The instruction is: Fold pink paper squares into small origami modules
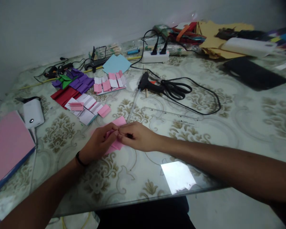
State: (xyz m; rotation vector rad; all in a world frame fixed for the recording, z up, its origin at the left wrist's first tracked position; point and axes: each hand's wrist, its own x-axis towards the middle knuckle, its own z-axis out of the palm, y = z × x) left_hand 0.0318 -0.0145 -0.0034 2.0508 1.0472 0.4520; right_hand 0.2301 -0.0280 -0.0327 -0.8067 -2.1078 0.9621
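Forearms [214, 157], hands [141, 136] on pink paper [119, 121], ruler [171, 115] marks unreadable

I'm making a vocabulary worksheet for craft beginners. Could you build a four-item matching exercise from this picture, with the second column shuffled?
Column one:
1. Pink paper
2. Glue gun
3. Power strip
4. Square sheets

Column two:
A. light blue
B. two plugs in it
C. touched by left hand and right hand
D. black, lying on the table

Pairs: 1-C, 2-D, 3-B, 4-A
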